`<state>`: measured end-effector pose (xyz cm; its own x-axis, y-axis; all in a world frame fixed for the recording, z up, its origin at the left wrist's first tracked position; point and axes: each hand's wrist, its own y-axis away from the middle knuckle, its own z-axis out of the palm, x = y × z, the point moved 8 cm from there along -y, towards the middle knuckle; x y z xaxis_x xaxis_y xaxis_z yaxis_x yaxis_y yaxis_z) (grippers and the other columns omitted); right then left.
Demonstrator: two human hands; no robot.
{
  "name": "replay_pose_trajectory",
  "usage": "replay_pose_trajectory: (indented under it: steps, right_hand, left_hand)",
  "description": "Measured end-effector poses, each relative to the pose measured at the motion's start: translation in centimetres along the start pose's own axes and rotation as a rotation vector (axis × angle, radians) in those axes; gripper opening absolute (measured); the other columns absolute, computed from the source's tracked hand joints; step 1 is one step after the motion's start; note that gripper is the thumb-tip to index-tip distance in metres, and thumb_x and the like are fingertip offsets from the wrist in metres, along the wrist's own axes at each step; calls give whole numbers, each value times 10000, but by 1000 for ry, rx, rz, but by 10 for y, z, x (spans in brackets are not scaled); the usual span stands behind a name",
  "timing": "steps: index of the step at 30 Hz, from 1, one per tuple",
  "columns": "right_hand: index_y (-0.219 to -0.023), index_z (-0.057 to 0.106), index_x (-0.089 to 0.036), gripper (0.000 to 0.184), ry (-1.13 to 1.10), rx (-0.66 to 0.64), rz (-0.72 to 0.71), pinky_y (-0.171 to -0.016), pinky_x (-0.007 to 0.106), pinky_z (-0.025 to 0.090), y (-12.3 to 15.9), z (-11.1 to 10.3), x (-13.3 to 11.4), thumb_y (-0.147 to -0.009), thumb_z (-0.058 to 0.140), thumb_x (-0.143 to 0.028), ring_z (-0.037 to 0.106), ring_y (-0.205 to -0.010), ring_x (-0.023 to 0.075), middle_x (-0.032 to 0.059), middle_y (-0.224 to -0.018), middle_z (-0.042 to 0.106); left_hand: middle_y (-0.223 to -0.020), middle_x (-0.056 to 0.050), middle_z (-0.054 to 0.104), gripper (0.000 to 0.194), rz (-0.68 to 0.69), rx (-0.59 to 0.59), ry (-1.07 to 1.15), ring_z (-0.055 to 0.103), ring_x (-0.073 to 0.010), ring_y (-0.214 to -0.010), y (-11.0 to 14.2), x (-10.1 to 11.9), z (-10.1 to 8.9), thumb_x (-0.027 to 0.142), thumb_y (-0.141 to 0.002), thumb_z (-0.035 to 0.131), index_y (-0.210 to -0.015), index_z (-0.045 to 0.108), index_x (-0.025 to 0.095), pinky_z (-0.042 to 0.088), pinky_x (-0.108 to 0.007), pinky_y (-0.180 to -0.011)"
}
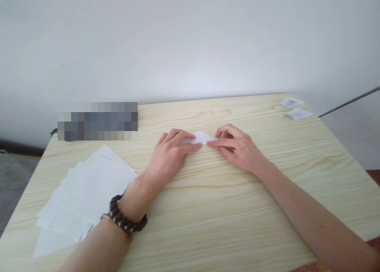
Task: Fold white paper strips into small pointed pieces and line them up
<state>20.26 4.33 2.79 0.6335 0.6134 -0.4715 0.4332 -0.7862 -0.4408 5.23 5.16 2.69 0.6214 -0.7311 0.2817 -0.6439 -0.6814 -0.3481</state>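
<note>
A small folded piece of white paper [202, 137] lies on the wooden table between my two hands. My left hand [170, 153] grips its left end, with the thumb at the near edge and the fingertips on the far side. At the right end, my right hand [237, 147] holds the paper between thumb and fingers. Fingertips cover both ends, so only the middle of the paper shows. A dark beaded bracelet [126, 220] circles my left wrist.
A fanned stack of white paper sheets [86, 189] lies at the left of the table [225, 220]. At the back right corner are two folded paper pieces, one farther [291, 102] and one nearer [299, 113]. A blurred-out dark object [97, 123] sits at the back left, by the wall.
</note>
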Motion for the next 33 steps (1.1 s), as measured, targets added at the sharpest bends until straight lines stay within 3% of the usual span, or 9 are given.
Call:
replay_pose_trajectory:
  steps: [8, 12, 16, 23, 28, 33]
  right_hand:
    - [-779, 723, -201, 238, 68, 76, 31, -657, 291, 499, 0, -7, 4, -854, 521, -100, 608, -698, 135, 56, -951, 665]
    - [-875, 703, -208, 201, 15, 42, 54, -747, 305, 518, -2, -6, 6, -849, 531, -107, 639, -825, 166, 56, -973, 666]
    - [-1008, 693, -215, 161, 27, -30, 49, -849, 343, 505, -5, 0, 6, -893, 590, -263, 632, -917, 190, 70, -997, 648]
    - [-993, 721, -235, 193, 34, -29, 47, -774, 324, 517, -5, 2, 6, -924, 557, -310, 625, -832, 171, 60, -947, 628]
    - [-1103, 686, -229, 255, 9, -18, 10, -822, 339, 518, -5, 2, 1, -893, 606, -349, 628, -911, 187, 72, -1013, 640]
    - [-1046, 711, -256, 204, 7, 27, -23, -720, 289, 522, -5, 2, -4, -935, 541, -276, 628, -812, 148, 52, -976, 654]
  left_hand:
    - [-1101, -25, 715, 271, -19, 40, 21, 585, -219, -1027, -1, -1, -6, 72, -858, 545, -960, 733, 239, 477, -381, -868]
    - [-1077, -55, 715, 161, -39, 39, 50, 586, -227, -1034, -2, -3, -7, 187, -871, 578, -969, 704, 202, 483, -387, -878]
    - [-1013, -77, 701, 200, -24, 54, 70, 594, -221, -991, -2, -5, -6, 268, -893, 592, -1054, 665, 177, 492, -376, -860]
    - [-955, -75, 706, 182, 29, 80, 41, 627, -193, -920, -3, 0, -8, 221, -942, 502, -997, 668, 172, 513, -342, -826]
    - [-965, -85, 714, 207, 31, 109, 17, 644, -198, -902, -3, 2, -11, 218, -950, 489, -1065, 644, 143, 525, -343, -812]
    - [-959, -70, 718, 183, 54, 116, 12, 641, -179, -891, -2, 4, -12, 222, -949, 495, -1012, 658, 168, 515, -319, -810]
